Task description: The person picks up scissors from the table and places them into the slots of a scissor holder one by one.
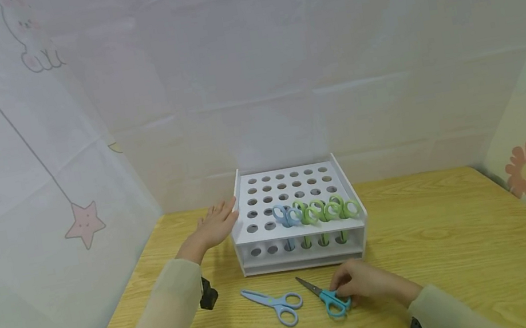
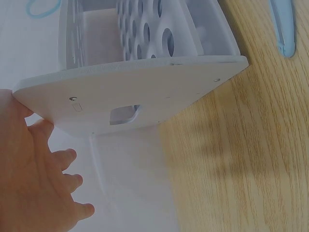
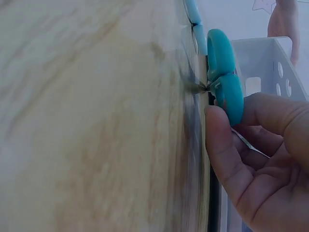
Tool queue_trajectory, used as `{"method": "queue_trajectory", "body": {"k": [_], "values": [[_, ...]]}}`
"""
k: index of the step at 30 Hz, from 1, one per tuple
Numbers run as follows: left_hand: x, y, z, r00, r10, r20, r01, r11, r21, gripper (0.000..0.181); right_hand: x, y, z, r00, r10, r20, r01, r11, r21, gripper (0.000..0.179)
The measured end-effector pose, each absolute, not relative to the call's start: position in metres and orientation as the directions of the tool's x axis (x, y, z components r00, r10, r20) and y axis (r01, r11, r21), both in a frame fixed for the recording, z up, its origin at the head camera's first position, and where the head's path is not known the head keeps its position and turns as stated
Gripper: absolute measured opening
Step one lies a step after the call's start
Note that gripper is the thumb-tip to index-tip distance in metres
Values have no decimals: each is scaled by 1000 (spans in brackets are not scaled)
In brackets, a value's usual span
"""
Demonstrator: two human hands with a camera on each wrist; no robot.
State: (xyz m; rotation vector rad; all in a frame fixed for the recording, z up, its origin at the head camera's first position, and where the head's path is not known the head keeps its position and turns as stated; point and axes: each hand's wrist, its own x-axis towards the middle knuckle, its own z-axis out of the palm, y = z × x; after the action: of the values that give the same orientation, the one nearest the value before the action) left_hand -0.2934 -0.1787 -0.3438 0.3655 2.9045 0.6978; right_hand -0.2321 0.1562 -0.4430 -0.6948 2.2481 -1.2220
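Note:
My right hand [image 1: 364,280] pinches one handle ring of the teal scissors [image 1: 329,297], which lie on the table with dark blades pointing away to the left. In the right wrist view, thumb and fingers are on either side of the teal ring [image 3: 230,99]. With fingers spread, my left hand [image 1: 215,226] rests against the left side of a white two-tier rack [image 1: 305,262]; the left wrist view shows its thumb at the rack's side panel [image 2: 159,89]. Left of the teal pair lie light blue scissors [image 1: 271,302], flat on the table.
One blue pair of scissors [image 1: 286,217] and three green pairs [image 1: 325,211] stand in holes towards the rack's front, handles up. Other round holes fill the rack's top. A pale cloth backdrop [image 1: 248,73] hangs behind the wooden table [image 1: 437,239].

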Motion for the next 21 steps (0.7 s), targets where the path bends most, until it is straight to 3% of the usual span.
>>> {"method": "queue_trajectory", "body": {"k": [12,21], "values": [[-293,-178,-343,-963,259,-68,201,866,458,56,-231,157,-437,-736,-641,-217,-101,422,-901,12],[-294,-178,-343,-963,259,-78,195,864,465,56,-231,158,-431,-734,-642,-219,-106,428,-897,15]]}}
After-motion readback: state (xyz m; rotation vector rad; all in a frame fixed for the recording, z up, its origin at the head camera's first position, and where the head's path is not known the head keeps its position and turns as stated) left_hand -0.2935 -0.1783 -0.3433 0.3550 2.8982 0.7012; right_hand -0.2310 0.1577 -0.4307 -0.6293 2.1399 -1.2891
